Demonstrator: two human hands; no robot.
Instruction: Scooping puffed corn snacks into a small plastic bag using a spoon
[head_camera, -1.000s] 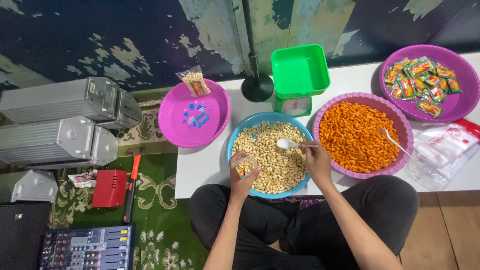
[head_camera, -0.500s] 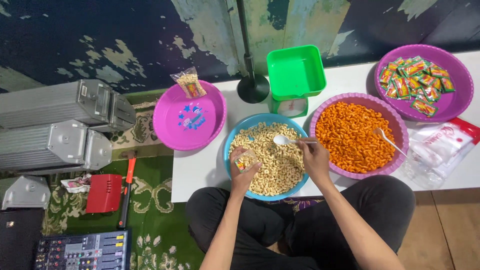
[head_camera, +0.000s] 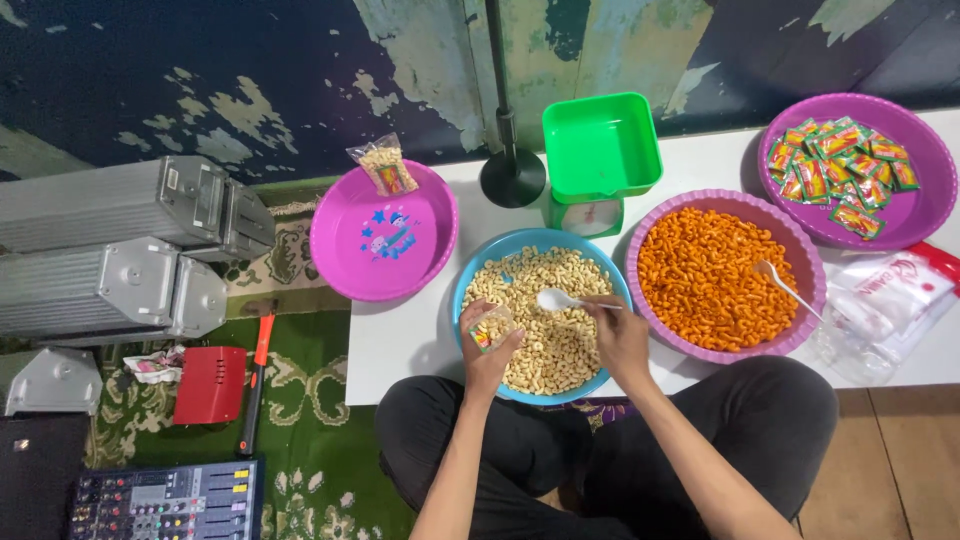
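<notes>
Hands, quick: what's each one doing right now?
Left hand: closed around a small clear bag.
Right hand: closed on a white spoon.

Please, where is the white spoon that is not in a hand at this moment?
In the head view, the loose white spoon lies on the right, in the purple basin of orange snacks, near that basin's right rim.

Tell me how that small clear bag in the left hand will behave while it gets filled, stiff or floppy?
Probably floppy: the small clear bag is thin film, so the left hand cups it to keep its mouth open. Likely light, with few pale snacks inside. It may sag or spill if the grip loosens while the white spoon tips in.
</notes>
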